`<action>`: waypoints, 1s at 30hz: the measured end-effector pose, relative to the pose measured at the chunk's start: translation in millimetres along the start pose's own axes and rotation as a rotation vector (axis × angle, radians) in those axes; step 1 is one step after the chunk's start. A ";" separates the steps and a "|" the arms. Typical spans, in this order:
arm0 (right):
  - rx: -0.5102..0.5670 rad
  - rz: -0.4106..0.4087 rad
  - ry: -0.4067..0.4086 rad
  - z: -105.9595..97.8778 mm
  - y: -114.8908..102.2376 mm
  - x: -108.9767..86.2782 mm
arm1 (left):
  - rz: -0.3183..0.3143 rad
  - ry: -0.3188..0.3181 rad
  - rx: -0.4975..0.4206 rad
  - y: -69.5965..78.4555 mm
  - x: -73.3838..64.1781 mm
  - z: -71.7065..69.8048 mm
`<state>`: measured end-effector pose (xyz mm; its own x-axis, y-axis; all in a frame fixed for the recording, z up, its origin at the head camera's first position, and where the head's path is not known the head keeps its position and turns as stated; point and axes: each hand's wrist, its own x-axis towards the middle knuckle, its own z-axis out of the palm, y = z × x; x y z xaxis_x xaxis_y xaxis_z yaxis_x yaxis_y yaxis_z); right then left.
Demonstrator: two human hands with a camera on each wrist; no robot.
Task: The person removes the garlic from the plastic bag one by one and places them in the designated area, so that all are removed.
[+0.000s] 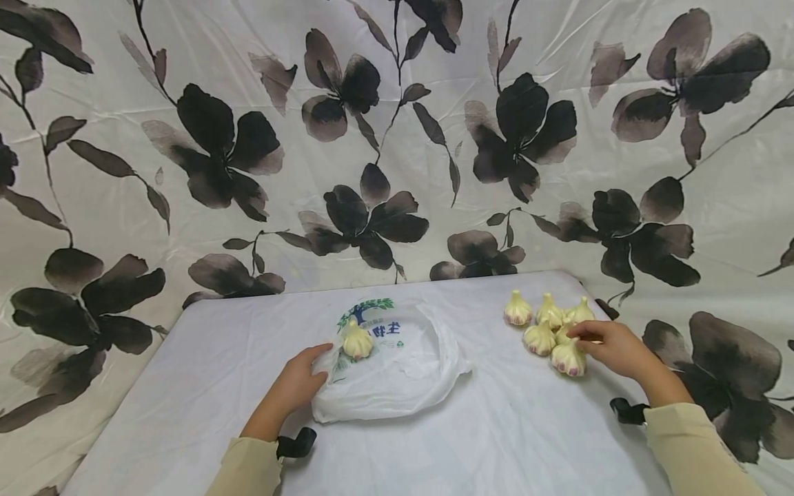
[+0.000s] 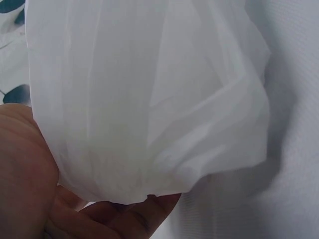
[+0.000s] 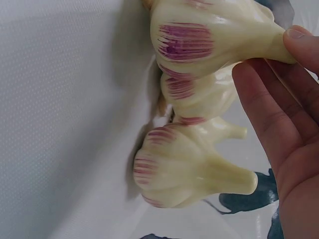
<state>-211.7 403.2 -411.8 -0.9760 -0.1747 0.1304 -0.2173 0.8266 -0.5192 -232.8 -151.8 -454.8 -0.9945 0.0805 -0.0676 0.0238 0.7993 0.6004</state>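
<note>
A white plastic bag [image 1: 409, 403] with green and blue print lies wide-mouthed on the table. My left hand [image 1: 296, 384] holds its left side; in the left wrist view the film of the bag [image 2: 129, 109] lies between thumb and fingers, covering parts of them. One garlic bulb [image 1: 357, 342] shows at the bag's left, close to that hand. On the right, my right hand [image 1: 623, 353] pinches the stem of a garlic bulb [image 1: 568, 360] between thumb and fingers. Purple streaks mark this pinched bulb [image 3: 194, 42] in the right wrist view.
Several more garlic bulbs [image 1: 538, 339] stand clustered beside and behind the right hand, one bulb [image 1: 517, 310] at the group's left. A white cloth covers the table [image 1: 496, 441]. Behind it hangs a flower-patterned curtain [image 1: 434, 172].
</note>
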 end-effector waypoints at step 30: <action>-0.067 -0.017 0.004 -4.1 -21.1 12.6 | -0.006 -0.008 -0.017 -0.9 0.1 -0.6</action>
<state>-219.3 385.8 -395.7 -0.9721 -0.1866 0.1418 -0.2316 0.8578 -0.4589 -233.0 -152.8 -454.9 -0.9938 0.0804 -0.0772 0.0162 0.7897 0.6132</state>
